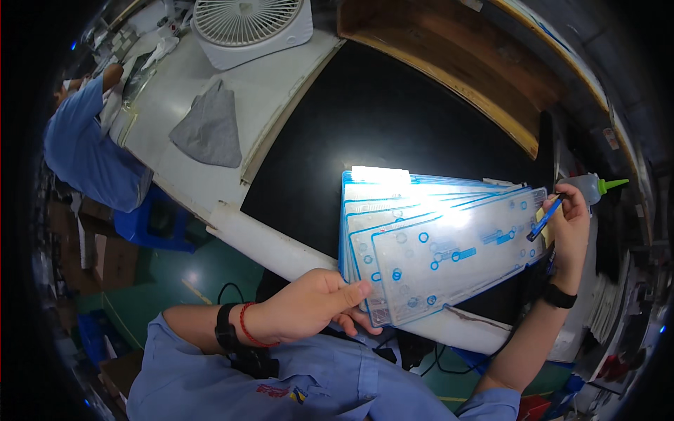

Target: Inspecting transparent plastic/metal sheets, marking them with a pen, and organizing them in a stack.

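A fanned stack of clear flat panels [484, 256] with blue edges and blue ring marks spreads over the near part of the black work surface. My left hand [319, 305] closes on the stack's near left corner, thumb on top and fingers underneath. At the right end, my right hand [572, 224] is bent round a slim blue pen-like tool [545, 220], its fingers by the top panel's edge. A small yellow piece [545, 226] shows beneath the tool. A white label strip [380, 175] lies along the stack's far left edge. Glare hides part of the panels.
Beyond the black work surface [393, 105] runs a wooden shelf [449, 67]. A bottle with a green nozzle [593, 186] stands past my right hand. On the left table are a white fan [249, 31] and a grey cloth [209, 126]. A co-worker [95, 147] sits at far left.
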Available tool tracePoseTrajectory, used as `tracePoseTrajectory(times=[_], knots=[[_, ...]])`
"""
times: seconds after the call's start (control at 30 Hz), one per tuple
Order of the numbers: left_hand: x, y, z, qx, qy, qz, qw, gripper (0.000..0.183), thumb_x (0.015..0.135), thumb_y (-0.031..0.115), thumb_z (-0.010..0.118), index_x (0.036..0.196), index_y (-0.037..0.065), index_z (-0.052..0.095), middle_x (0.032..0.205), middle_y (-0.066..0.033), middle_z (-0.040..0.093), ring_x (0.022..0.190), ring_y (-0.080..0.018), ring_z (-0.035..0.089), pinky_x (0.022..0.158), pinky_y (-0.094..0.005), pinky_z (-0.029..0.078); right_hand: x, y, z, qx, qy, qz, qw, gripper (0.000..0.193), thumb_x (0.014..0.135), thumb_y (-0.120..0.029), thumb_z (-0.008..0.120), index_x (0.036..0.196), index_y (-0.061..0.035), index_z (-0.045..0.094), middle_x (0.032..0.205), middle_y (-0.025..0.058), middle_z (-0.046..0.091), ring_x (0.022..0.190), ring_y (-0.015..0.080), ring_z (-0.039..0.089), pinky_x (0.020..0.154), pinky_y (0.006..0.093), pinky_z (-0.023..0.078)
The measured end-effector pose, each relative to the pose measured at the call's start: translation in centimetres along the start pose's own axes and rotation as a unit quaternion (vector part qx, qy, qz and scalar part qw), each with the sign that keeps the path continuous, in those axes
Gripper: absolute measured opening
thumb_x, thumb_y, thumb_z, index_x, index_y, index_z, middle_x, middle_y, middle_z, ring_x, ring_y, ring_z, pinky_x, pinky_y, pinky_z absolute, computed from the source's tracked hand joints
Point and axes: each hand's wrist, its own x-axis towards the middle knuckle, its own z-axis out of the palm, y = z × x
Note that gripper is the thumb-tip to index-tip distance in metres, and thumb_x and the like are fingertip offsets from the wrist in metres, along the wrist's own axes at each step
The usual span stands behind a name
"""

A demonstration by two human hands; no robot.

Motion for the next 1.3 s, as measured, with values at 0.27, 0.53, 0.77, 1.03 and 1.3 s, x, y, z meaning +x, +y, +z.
tracePoseTrajectory(times=[0.27,0.53,0.77,1.03,1.3], knots=[[0.3,-0.8,-0.4,-0.094,0.020,0.005,0.995,0.053,0.104,0.038,0.037,0.126,-0.009,0.049,0.118,-0.0185,0.062,0.103,-0.0194,0.063,0.083,-0.0274,0.053,0.1,0.0,0.2,-0.036,0.005,-0.041,0.999,0.027,0.088,-0.002,0.064,0.113,-0.0022,0.054,0.089,0.0029,0.064,0.080,0.0074,0.060,0.070,0.0191,0.048],[0.6,-1.3,-1.1,-0.182,0.006,-0.011,0.983,0.054,0.104,0.037,0.039,0.124,-0.011,0.050,0.119,-0.0188,0.061,0.103,-0.0208,0.063,0.088,-0.0299,0.053,-0.1,-0.1,0.4,0.017,-0.020,-0.021,0.999,0.028,0.088,-0.002,0.065,0.114,-0.0021,0.054,0.088,0.0032,0.065,0.080,0.0070,0.061,0.071,0.0186,0.048],[0.3,-0.4,-0.7,-0.083,-0.016,-0.001,0.996,0.054,0.103,0.038,0.040,0.124,-0.011,0.050,0.121,-0.0191,0.061,0.106,-0.0207,0.063,0.091,-0.0294,0.051,-0.2,0.1,0.3,0.004,-0.038,-0.021,0.999,0.029,0.089,-0.002,0.065,0.115,-0.0020,0.053,0.087,0.0034,0.065,0.076,0.0070,0.061,0.068,0.0181,0.049],[0.3,0.0,-0.5,-0.042,-0.013,-0.003,0.999,0.050,0.104,0.036,0.040,0.125,-0.008,0.052,0.119,-0.0165,0.063,0.107,-0.0195,0.063,0.088,-0.0286,0.052,0.1,0.4,-0.2,-0.001,0.021,-0.030,0.999,0.030,0.089,-0.001,0.064,0.116,-0.0010,0.053,0.087,0.0044,0.065,0.076,0.0076,0.062,0.068,0.0184,0.049],[0.3,-0.4,-0.5,-0.159,0.009,-0.017,0.987,0.040,0.103,0.026,0.045,0.121,-0.007,0.056,0.114,-0.0155,0.064,0.104,-0.0205,0.063,0.086,-0.0295,0.053,-0.2,0.0,1.4,0.016,-0.013,-0.007,1.000,0.029,0.090,-0.002,0.064,0.116,-0.0011,0.053,0.089,0.0043,0.065,0.077,0.0078,0.062,0.068,0.0189,0.050]])
